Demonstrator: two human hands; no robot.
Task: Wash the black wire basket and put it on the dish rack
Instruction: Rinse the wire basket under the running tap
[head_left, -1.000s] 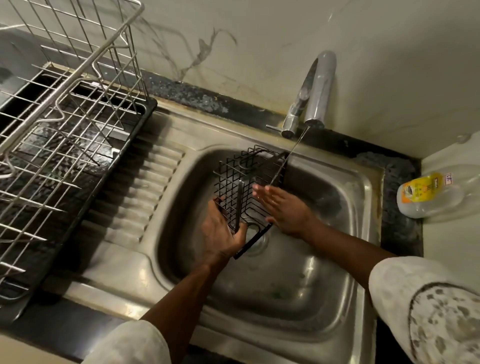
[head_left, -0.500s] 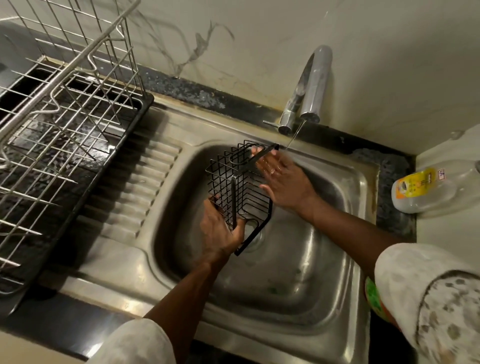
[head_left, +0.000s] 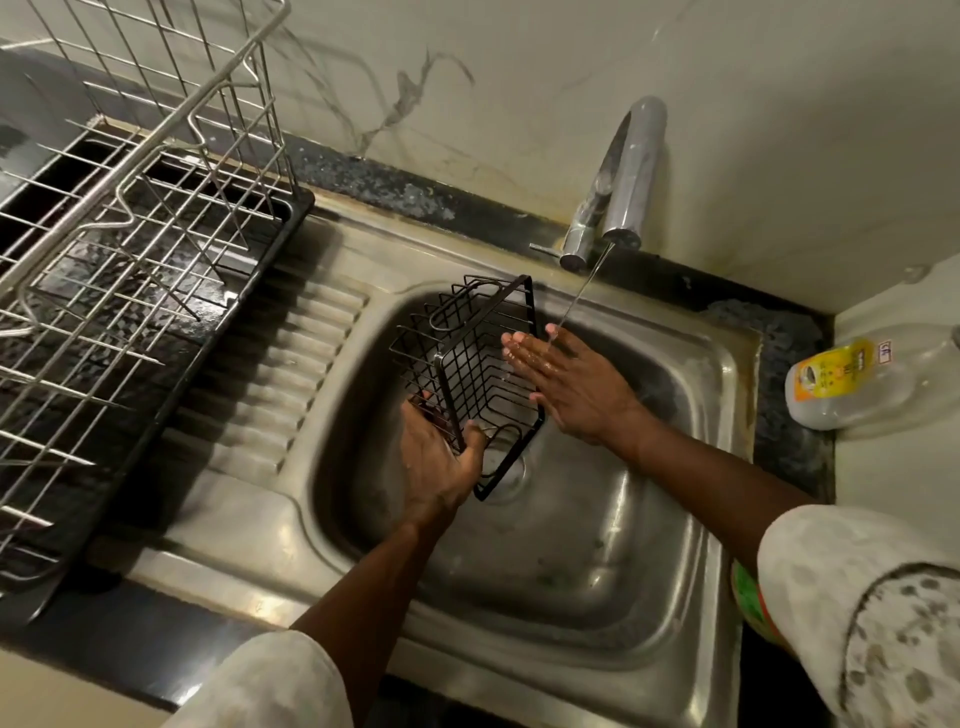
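Frame centre: black wire basket (head_left: 467, 353) over the sink (head_left: 675, 467), long axis running up the frame, mouth facing right. Left grip (head_left: 439, 457) clasps its lower corner; right grip (head_left: 566, 379) lies flat, fingers straight, under the tap (head_left: 623, 176) water.

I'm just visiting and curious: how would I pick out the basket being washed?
Find the steel sink under the running tap. Over its bowl the left hand grips a tilted black wire basket, beside the flat right hand. Unlike the big silvery dish rack to the left, it is small and black.
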